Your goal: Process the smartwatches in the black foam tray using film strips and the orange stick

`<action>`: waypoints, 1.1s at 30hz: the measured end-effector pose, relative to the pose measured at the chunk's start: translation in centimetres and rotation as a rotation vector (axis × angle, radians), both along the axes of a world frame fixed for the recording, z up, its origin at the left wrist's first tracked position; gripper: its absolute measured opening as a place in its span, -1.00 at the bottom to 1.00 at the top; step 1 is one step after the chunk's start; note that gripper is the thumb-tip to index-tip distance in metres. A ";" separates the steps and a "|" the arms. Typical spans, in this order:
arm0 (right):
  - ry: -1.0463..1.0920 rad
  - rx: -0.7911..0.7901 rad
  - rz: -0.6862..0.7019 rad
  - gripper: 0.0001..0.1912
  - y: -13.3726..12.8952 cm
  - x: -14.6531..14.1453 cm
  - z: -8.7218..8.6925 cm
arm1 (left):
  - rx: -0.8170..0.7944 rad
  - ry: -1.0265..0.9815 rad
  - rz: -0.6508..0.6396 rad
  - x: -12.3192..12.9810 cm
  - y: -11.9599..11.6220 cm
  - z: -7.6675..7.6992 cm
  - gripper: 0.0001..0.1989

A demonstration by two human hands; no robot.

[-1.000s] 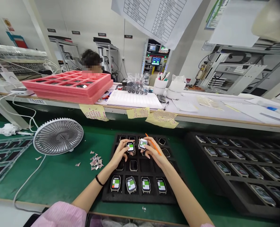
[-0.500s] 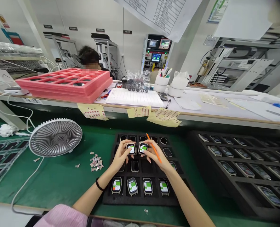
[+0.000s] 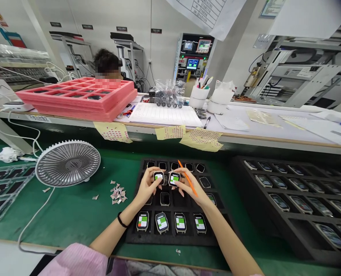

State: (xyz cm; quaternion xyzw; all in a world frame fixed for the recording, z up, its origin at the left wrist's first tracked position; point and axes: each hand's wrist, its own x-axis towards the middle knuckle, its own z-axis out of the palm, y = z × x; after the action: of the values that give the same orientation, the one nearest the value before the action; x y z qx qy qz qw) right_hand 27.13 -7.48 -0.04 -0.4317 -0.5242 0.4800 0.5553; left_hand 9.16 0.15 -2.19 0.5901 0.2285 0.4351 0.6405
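Observation:
My left hand (image 3: pixel 147 186) is closed around a smartwatch case (image 3: pixel 158 176) with a lit white and green screen, its thumb on the display. Beside it, my right hand (image 3: pixel 191 184) grips a second lit smartwatch case (image 3: pixel 174 178); an orange stick, like a pen (image 3: pixel 188 178), is also tucked in that hand. Both watches are held over a black foam tray (image 3: pixel 170 238). In its front row lie several watch cases with lit screens, such as one watch (image 3: pixel 180 222); dark-screened ones, such as one watch (image 3: pixel 165 198), sit farther back. My hands hide part of the tray.
A second black foam tray (image 3: pixel 276 230) of watches lies right. On the left are a white fan (image 3: pixel 68 163), small scraps (image 3: pixel 118 194) and a clear tray (image 3: pixel 6 191). Pink foam trays (image 3: pixel 101 109) and pen cups (image 3: pixel 199 96) stand on the shelf. A person (image 3: pixel 107 63) sits behind.
The camera view has shifted slightly. My left thumb has moved a little on its watch's screen. Both hands keep hold of the same watches, and the orange stick stays in my right hand.

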 end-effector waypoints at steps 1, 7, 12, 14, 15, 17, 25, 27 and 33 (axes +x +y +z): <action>-0.005 -0.001 -0.004 -0.65 0.0 0.0 -0.1 | 0.000 -0.002 -0.004 0.0 0.0 0.0 -0.60; 0.018 -0.018 -0.077 -0.76 0.1 0.0 0.0 | -0.010 -0.009 -0.019 0.0 0.1 -0.2 -0.63; 0.018 -0.017 -0.036 -0.72 -0.1 0.0 0.0 | 0.014 0.001 0.022 0.1 -0.1 0.1 -0.60; 0.012 -0.007 -0.017 -0.71 -0.1 0.0 -0.1 | 0.027 0.009 0.049 0.1 -0.2 0.2 -0.61; 0.009 -0.002 -0.009 -0.70 -0.1 0.0 -0.1 | 0.029 0.010 0.059 0.1 -0.2 0.3 -0.61; 0.006 0.007 -0.001 -0.69 0.0 0.0 -0.1 | 0.019 0.005 0.058 0.1 -0.2 0.3 -0.60; -0.015 0.012 -0.016 -0.71 0.0 -0.1 0.1 | -0.031 0.004 0.008 -0.2 0.0 0.1 -0.61; -0.006 0.016 -0.021 -0.72 0.0 0.0 0.0 | -0.023 0.005 0.008 -0.1 0.0 0.1 -0.61; -0.012 0.013 -0.023 -0.73 0.0 -0.1 0.0 | -0.022 0.000 0.000 -0.1 -0.1 0.1 -0.62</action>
State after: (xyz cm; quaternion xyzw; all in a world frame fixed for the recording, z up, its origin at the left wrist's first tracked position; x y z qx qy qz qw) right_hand 27.03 -7.46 0.00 -0.4370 -0.5257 0.4678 0.5602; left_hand 9.07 0.08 -2.09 0.5830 0.2331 0.4326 0.6471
